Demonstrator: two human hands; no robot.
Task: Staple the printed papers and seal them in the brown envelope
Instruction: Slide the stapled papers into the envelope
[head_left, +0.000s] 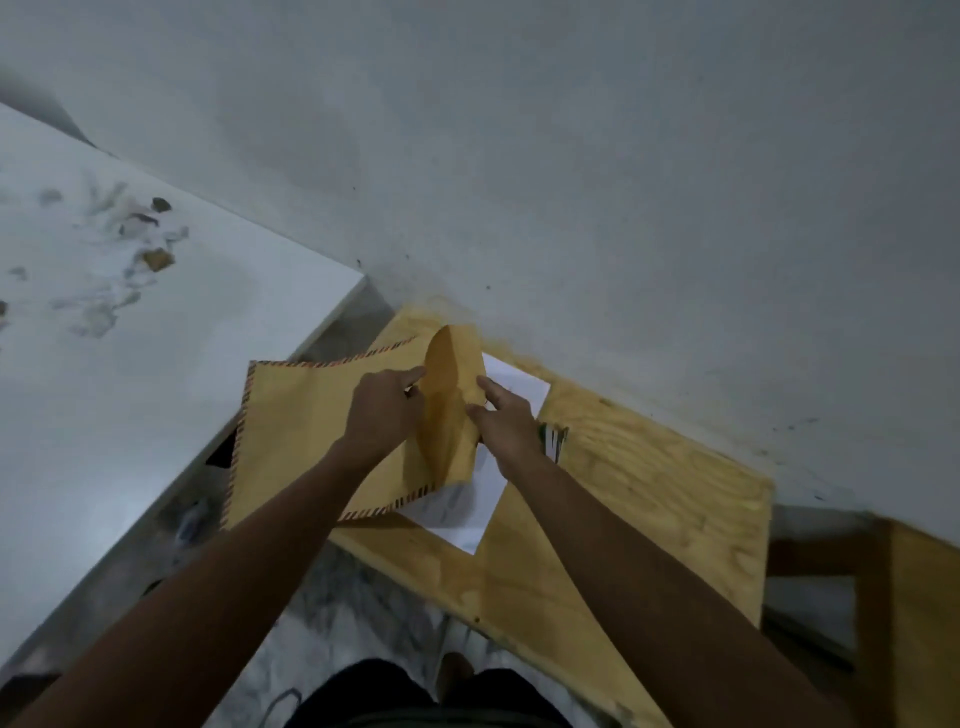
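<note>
The brown envelope (296, 431), edged with red and dark stripes, is held above the wooden board (649, 483). My left hand (382, 410) pinches one side of its mouth and my right hand (506, 421) pinches the flap side, so the mouth gapes between them. White printed papers (467, 512) lie on the board under the envelope, partly hidden by it and by my right hand. A small dark object (555, 439), too blurred to name, lies by my right wrist.
A white table (130, 364) with stains and scraps stands at the left, its corner close to the envelope. A grey wall runs behind the board. Marbled floor and my legs show below. More wood (924, 623) sits at the right edge.
</note>
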